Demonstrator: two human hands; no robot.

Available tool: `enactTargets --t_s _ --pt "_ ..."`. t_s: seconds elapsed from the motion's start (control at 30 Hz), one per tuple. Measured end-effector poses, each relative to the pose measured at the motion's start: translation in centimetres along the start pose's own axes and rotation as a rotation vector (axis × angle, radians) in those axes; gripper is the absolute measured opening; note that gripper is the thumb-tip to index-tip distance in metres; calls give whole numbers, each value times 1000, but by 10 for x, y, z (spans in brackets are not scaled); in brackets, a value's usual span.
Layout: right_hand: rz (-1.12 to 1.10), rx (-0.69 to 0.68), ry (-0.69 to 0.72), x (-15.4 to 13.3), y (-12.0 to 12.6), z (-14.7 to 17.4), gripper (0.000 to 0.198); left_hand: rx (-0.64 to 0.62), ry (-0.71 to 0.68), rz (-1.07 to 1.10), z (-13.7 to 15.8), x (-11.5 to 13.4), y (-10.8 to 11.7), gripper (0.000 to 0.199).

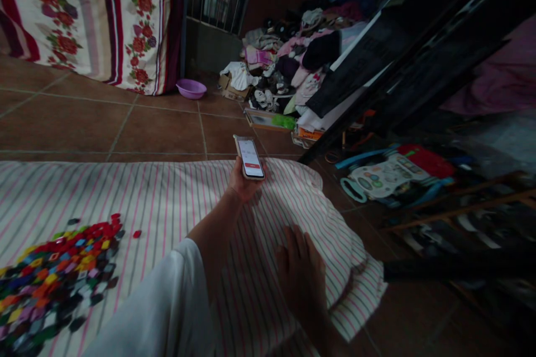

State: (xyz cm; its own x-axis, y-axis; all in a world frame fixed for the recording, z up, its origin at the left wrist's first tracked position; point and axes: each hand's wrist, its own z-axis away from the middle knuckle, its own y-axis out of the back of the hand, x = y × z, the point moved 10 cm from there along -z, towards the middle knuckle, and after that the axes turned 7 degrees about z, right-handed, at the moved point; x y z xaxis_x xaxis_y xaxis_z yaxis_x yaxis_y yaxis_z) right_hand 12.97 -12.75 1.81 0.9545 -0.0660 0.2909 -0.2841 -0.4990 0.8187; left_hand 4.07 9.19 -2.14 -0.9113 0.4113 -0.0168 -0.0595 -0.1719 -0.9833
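A smartphone point(250, 157) with a lit white screen and a red button rests in my left hand point(244, 183), whose fingers are wrapped round its lower part. My right hand point(302, 268) lies palm down on the striped cloth point(176, 195), fingers stretched out and holding nothing. To the left on the same cloth spreads a heap of small coloured plastic bricks point(54, 276). One red brick point(137, 234) lies apart from the heap, on its right side.
Beyond the cloth is a brown tiled floor point(159, 125) with a purple basin point(191, 88). A pile of clothes and shoes point(293, 61) stands at the back. A dark metal post point(360, 95) slants across the right, near a colourful toy panel point(389, 175). A flowered curtain point(96, 22) hangs at left.
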Motion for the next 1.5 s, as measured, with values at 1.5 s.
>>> enactTargets --t_s 1.5 --pt "-39 -22 -20 0 2 -2 45 6 17 -27 0 -1 -1 54"
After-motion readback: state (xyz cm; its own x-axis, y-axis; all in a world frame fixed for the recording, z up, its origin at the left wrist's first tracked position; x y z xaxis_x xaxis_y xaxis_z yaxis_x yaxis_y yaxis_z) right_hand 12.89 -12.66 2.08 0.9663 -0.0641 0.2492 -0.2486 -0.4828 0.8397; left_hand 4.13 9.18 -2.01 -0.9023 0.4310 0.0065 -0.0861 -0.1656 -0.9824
